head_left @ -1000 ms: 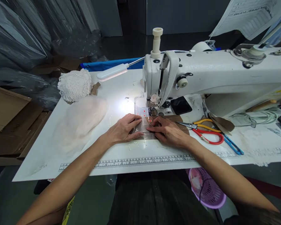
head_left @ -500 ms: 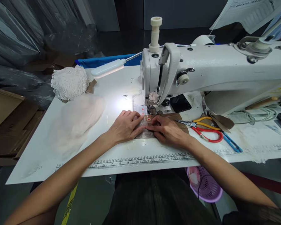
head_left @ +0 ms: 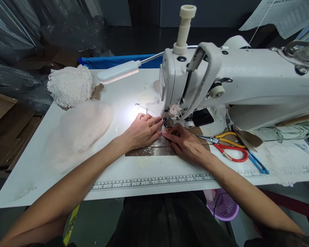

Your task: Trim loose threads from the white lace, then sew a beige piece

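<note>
My left hand [head_left: 143,130] lies with fingers stretched out, its fingertips pressing down just left of the presser foot of the white sewing machine [head_left: 247,77]. Thumb and index finger of my right hand [head_left: 185,142] pinch a thin, see-through fabric [head_left: 164,140] in front of the needle area. Under both hands is a flat brown sheet [head_left: 141,152], with shiny clear pieces over its middle. The fabric's far edge and the stitching spot are hidden by my fingers and the machine head.
Orange-and-red handled scissors [head_left: 230,145] and a blue thread snipper [head_left: 259,163] lie to the right. A lamp [head_left: 119,71] lights the table. White lace [head_left: 71,85] and pale sheer fabric [head_left: 86,127] sit left. A measuring tape [head_left: 154,181] runs along the front edge.
Both hands have come closer to the needle. Red marks seen there earlier are now out of sight. More brown sheet shows below my left hand, and the camera view has shifted.
</note>
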Motion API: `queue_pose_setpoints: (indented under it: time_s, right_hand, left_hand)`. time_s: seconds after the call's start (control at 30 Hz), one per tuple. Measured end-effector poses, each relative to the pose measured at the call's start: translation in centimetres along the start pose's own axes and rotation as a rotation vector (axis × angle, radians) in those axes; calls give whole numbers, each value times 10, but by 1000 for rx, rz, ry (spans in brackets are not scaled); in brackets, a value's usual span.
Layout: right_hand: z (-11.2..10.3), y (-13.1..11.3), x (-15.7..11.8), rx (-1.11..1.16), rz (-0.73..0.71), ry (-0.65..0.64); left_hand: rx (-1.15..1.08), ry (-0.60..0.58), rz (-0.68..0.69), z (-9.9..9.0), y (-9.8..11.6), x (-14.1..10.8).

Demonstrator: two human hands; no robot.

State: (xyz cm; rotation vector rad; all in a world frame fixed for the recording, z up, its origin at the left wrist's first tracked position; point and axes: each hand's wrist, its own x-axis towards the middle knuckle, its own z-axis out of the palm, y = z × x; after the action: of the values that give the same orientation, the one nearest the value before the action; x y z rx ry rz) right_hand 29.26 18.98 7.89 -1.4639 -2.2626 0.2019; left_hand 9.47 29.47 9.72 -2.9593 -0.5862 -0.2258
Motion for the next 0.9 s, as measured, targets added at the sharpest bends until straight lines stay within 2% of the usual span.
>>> queue_pose_setpoints:
  time_s: [0.3, 0.9]
  right_hand:
    - [2, -1, -3, -11, 24, -14]
    - [7, 0, -3, 9, 23, 70]
  left_hand:
    - [-93, 39, -10, 5, -2, -3]
    - [32, 55, 10, -2, 6, -1]
